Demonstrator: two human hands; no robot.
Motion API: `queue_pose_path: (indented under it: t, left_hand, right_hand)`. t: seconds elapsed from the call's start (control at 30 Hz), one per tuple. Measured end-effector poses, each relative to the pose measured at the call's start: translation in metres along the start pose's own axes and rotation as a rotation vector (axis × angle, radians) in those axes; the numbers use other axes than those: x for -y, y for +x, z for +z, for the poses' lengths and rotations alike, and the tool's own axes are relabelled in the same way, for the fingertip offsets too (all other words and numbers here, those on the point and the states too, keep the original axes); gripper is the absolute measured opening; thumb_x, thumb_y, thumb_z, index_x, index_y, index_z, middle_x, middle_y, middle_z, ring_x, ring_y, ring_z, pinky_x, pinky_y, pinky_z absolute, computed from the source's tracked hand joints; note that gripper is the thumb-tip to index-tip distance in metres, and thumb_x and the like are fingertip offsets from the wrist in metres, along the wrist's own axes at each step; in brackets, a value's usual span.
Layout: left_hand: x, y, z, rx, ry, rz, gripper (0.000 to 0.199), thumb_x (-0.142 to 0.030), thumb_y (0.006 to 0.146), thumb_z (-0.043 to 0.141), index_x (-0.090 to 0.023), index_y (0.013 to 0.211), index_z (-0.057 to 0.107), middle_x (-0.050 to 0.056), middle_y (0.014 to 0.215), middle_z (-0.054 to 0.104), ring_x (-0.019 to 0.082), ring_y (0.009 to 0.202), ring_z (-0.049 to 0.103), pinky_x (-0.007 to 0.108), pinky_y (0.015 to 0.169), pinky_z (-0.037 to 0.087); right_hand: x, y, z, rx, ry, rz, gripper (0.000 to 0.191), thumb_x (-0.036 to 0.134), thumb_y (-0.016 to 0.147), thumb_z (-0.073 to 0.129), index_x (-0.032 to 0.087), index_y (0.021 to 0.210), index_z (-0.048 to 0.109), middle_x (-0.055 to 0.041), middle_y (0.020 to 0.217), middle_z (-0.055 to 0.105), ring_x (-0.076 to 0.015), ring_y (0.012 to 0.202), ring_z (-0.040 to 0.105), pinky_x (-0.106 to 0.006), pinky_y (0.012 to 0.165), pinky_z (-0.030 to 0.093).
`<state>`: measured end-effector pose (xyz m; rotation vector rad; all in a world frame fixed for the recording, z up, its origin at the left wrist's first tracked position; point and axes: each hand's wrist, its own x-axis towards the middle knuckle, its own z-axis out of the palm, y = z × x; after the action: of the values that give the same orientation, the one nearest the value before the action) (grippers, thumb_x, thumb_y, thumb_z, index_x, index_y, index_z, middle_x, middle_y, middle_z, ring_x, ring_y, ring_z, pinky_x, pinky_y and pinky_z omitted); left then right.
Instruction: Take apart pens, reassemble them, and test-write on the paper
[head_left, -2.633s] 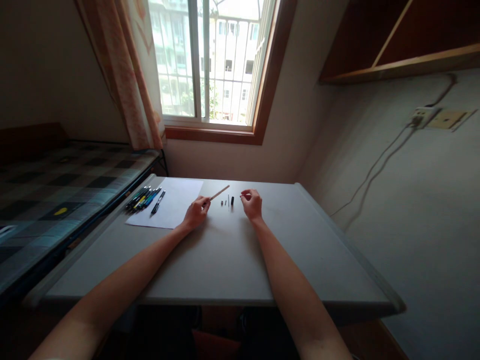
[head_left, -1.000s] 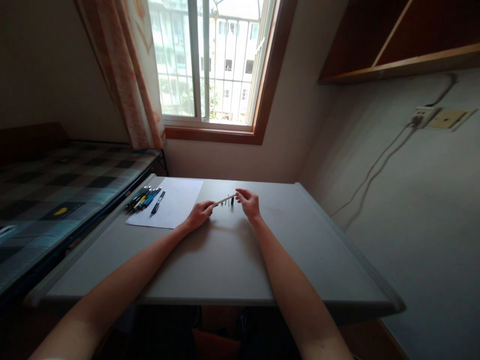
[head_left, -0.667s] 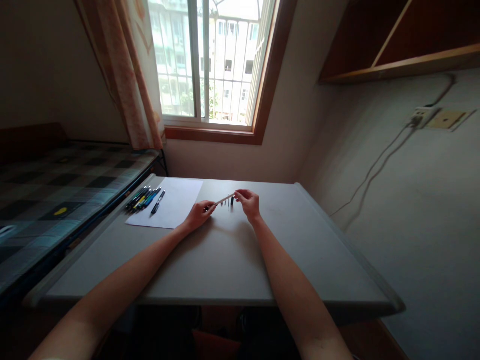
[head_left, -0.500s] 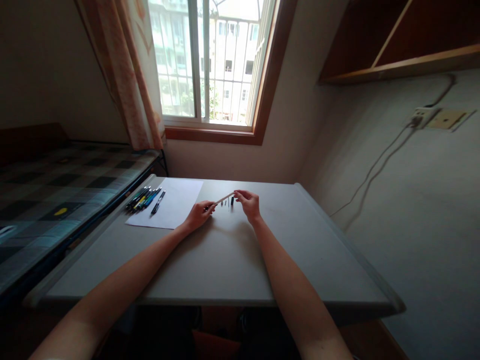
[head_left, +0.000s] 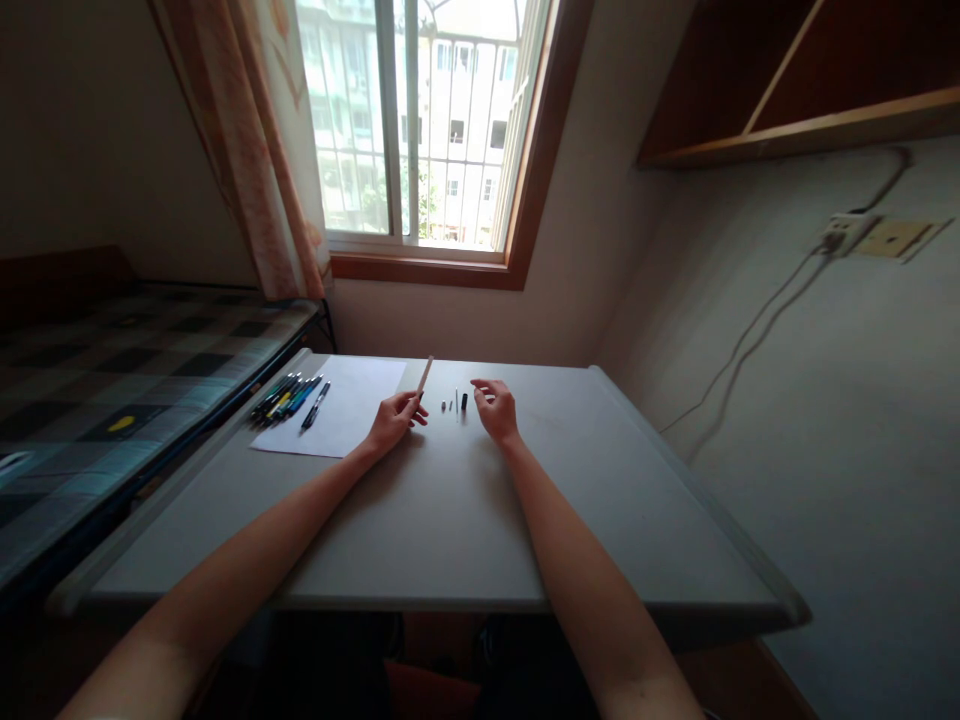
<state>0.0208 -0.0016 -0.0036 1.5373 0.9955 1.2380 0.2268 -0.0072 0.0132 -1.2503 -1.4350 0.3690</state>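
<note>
My left hand (head_left: 394, 420) is closed around the lower end of a slim, pale pen barrel (head_left: 426, 373), which points up and slightly right. To the right, my right hand (head_left: 496, 408) hovers with bent fingers apart and nothing visible in them. Between the hands, small pen parts lie on the table in a row: a black pen cap (head_left: 464, 402), a thin refill-like rod (head_left: 457, 400) and tiny pieces (head_left: 443, 406) too small to name.
A white paper sheet (head_left: 360, 400) lies at the table's left, with a pile of several pens (head_left: 281, 400) on its edge and one black pen (head_left: 316, 407) apart. The grey table (head_left: 450, 540) stands below a window, between a bed (head_left: 150, 400) and a wall.
My right hand has let go of the pale barrel's upper end. My left hand has tipped the barrel more upright, and the small parts show more fully.
</note>
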Motion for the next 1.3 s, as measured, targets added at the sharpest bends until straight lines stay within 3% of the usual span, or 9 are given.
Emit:
queue_pose_path:
  t: [0.13, 0.27, 0.5, 0.63, 0.83, 1.1, 1.3]
  left_hand:
    - [0.0, 0.003, -0.003, -0.098, -0.156, -0.116, 0.04, -0.041, 0.075, 0.059, -0.009, 0.099, 0.057, 0.006, 0.069, 0.066, 0.015, 0.056, 0.065, 0.022, 0.05, 0.044]
    - [0.0, 0.005, -0.005, -0.163, -0.253, -0.175, 0.035, -0.037, 0.073, 0.061, -0.009, 0.095, 0.057, 0.006, 0.069, 0.066, 0.017, 0.06, 0.066, 0.024, 0.054, 0.047]
    - [0.003, 0.003, -0.002, -0.175, -0.074, -0.021, 0.037, -0.04, 0.071, 0.064, -0.013, 0.095, 0.053, 0.009, 0.078, 0.07, 0.021, 0.077, 0.067, 0.027, 0.06, 0.049]
    - [0.006, 0.004, -0.001, -0.169, -0.045, 0.054, 0.039, -0.042, 0.067, 0.068, -0.015, 0.089, 0.053, 0.011, 0.084, 0.07, 0.023, 0.085, 0.066, 0.031, 0.069, 0.049]
    - [0.005, 0.003, -0.002, -0.139, -0.094, 0.039, 0.041, -0.042, 0.063, 0.071, -0.012, 0.086, 0.057, 0.013, 0.091, 0.068, 0.022, 0.085, 0.065, 0.034, 0.071, 0.051]
    - [0.007, 0.005, -0.002, -0.135, -0.016, 0.096, 0.033, -0.037, 0.062, 0.072, -0.011, 0.08, 0.064, 0.012, 0.088, 0.069, 0.022, 0.085, 0.065, 0.036, 0.08, 0.051]
    - [0.005, 0.003, -0.002, -0.14, 0.04, 0.115, 0.032, -0.037, 0.063, 0.071, -0.011, 0.081, 0.067, 0.011, 0.087, 0.069, 0.021, 0.083, 0.066, 0.035, 0.079, 0.051]
  right_hand:
    - [-0.005, -0.005, 0.002, 0.115, -0.226, -0.141, 0.023, 0.02, 0.075, 0.054, 0.021, 0.092, 0.069, -0.0079, 0.1, 0.058, -0.0195, 0.094, 0.055, -0.036, 0.086, 0.044]
    - [-0.008, -0.009, 0.004, 0.234, -0.354, -0.174, 0.024, 0.02, 0.075, 0.057, 0.022, 0.096, 0.07, -0.009, 0.112, 0.054, -0.0198, 0.097, 0.052, -0.039, 0.095, 0.036]
    - [-0.013, -0.011, 0.006, 0.327, -0.474, -0.143, 0.031, 0.025, 0.076, 0.058, 0.019, 0.105, 0.067, -0.0104, 0.115, 0.056, -0.0237, 0.107, 0.047, -0.038, 0.095, 0.035]
    - [-0.011, -0.012, 0.005, 0.316, -0.489, -0.141, 0.032, 0.024, 0.077, 0.056, 0.015, 0.106, 0.066, -0.0113, 0.114, 0.057, -0.0242, 0.106, 0.047, -0.036, 0.093, 0.036]
    - [-0.004, -0.01, 0.003, 0.227, -0.421, -0.186, 0.026, 0.02, 0.079, 0.053, 0.015, 0.101, 0.066, -0.011, 0.105, 0.06, -0.0223, 0.1, 0.05, -0.036, 0.091, 0.038]
    - [0.001, -0.009, 0.002, 0.141, -0.334, -0.222, 0.021, 0.016, 0.078, 0.051, 0.017, 0.093, 0.066, -0.0099, 0.098, 0.06, -0.0219, 0.097, 0.052, -0.037, 0.088, 0.041]
    - [0.004, -0.008, 0.001, 0.107, -0.219, -0.179, 0.018, 0.012, 0.075, 0.048, 0.017, 0.084, 0.063, -0.007, 0.09, 0.057, -0.0168, 0.079, 0.058, -0.032, 0.076, 0.048]
